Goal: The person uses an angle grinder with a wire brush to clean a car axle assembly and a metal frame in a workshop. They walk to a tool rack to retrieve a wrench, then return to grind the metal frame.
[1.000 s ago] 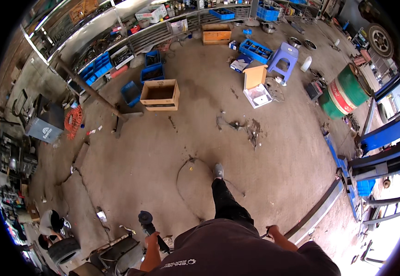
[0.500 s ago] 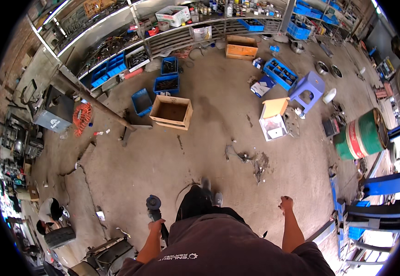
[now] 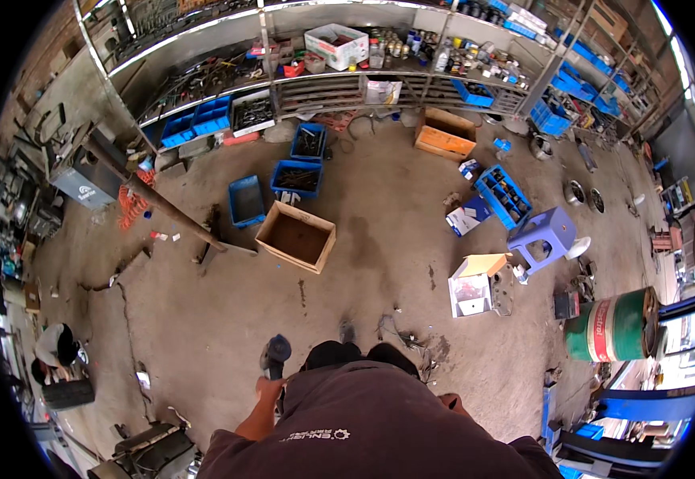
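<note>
Left hand [image 3: 268, 389] closed around a dark power tool [image 3: 275, 352], round head pointing up and away, held low in front of the body, just left of the knees, above bare concrete floor [image 3: 204, 319]. Right hand hidden behind the torso; grip cannot be told. Ahead on the floor: open cardboard box [image 3: 297, 236], empty, brown. Beyond it three blue bins [image 3: 245, 200] holding dark metal parts, set near the shelving [image 3: 323, 72]. Orange-sided wooden crate [image 3: 445, 133] under the shelf at right. Blue divided tray [image 3: 503, 195] and a small blue-and-white carton [image 3: 469, 215] just beside it. White open carton [image 3: 472, 286] with tan flap, near the purple plastic stool [image 3: 543, 237]. Green drum [image 3: 615, 325] with a red-and-white label band, lying on its side at far right. Long dark bar [image 3: 164, 209] slanting across the floor at left. Loose scraps and wire [image 3: 403, 335] just ahead of the feet. Another person [image 3: 56, 351] crouched by a tyre at far left.
</note>
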Demonstrator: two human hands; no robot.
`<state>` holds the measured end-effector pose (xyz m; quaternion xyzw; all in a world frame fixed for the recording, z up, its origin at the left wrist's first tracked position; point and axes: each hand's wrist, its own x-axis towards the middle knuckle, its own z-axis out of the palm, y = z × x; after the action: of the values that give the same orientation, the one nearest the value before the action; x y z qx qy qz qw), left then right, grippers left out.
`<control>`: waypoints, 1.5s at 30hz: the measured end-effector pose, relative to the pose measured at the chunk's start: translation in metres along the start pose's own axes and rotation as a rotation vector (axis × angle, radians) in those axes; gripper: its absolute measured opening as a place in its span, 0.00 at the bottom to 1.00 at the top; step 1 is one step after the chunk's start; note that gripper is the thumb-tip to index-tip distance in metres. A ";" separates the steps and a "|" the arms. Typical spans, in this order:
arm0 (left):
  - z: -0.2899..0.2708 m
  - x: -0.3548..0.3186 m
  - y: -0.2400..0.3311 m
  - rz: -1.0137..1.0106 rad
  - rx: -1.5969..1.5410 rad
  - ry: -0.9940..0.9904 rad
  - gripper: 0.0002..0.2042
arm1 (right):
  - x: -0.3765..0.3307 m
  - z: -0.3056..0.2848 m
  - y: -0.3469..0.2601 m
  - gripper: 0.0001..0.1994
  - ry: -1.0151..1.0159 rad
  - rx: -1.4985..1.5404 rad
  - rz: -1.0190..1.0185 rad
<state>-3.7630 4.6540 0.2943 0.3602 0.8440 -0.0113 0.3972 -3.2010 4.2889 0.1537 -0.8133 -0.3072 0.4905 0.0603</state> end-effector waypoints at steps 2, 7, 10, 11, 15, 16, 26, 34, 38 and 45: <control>-0.013 0.000 0.041 0.107 0.091 0.055 0.30 | 0.031 -0.037 -0.048 0.12 0.090 -0.130 -0.222; -0.033 -0.003 0.132 0.268 0.075 0.063 0.33 | 0.116 -0.147 -0.213 0.17 0.144 0.446 0.114; -0.027 -0.005 0.151 0.239 0.021 0.113 0.33 | 0.152 -0.199 -0.290 0.16 0.161 0.452 0.107; -0.022 -0.007 0.149 0.173 -0.019 0.103 0.33 | 0.164 -0.213 -0.308 0.16 0.164 0.449 0.080; -0.001 -0.016 0.126 -0.070 -0.122 0.128 0.36 | 0.215 -0.250 -0.342 0.15 0.151 0.413 0.097; 0.002 -0.021 0.116 -0.156 -0.167 0.098 0.37 | 0.229 -0.257 -0.342 0.22 0.100 0.421 0.185; 0.006 -0.111 0.029 -0.431 -0.109 0.210 0.30 | 0.294 -0.243 -0.301 0.26 -0.150 -0.695 -0.289; 0.017 -0.104 0.003 -0.474 -0.013 0.243 0.29 | 0.276 -0.225 -0.295 0.15 -0.279 -0.643 -0.211; 0.026 -0.080 0.030 -0.379 -0.004 0.296 0.29 | 0.308 -0.237 -0.316 0.11 -0.298 -0.925 -0.417; -0.004 -0.095 0.219 -0.094 -0.238 0.385 0.31 | 0.283 -0.230 -0.596 0.32 -0.130 -0.218 -0.754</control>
<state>-3.5900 4.7603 0.4206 0.2669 0.9155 0.1387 0.2673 -3.1786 4.9729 0.2943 -0.6123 -0.6378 0.4487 0.1300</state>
